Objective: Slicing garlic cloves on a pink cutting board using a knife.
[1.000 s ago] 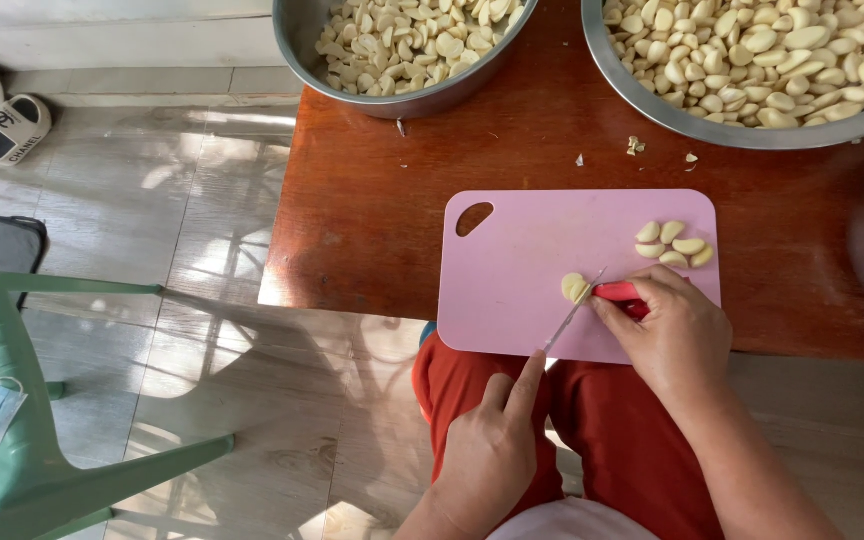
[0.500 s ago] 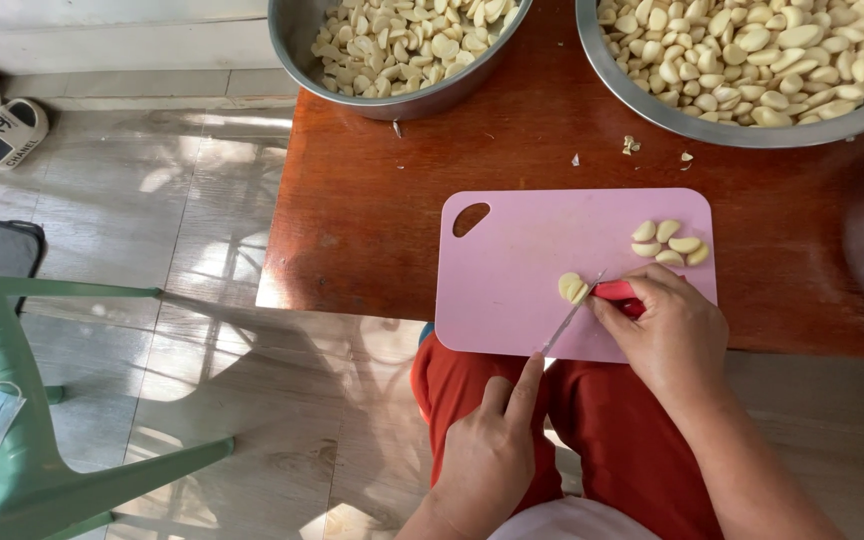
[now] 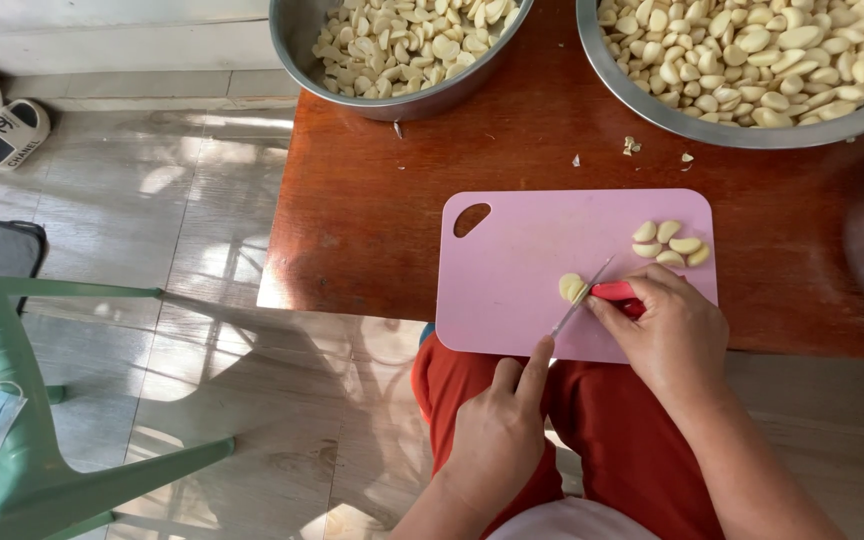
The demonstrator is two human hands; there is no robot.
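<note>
Fingers of the right hand (image 3: pixel 674 335) stay clenched on the red-handled knife (image 3: pixel 602 293) against the same garlic clove (image 3: pixel 571 287); left hand (image 3: pixel 500 432) unchanged, forefinger out, holding nothing

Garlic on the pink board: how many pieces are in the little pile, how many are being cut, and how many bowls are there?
Cloves in the pile: 5
Clove under the knife: 1
Metal bowls of garlic: 2
Total: 8
</note>
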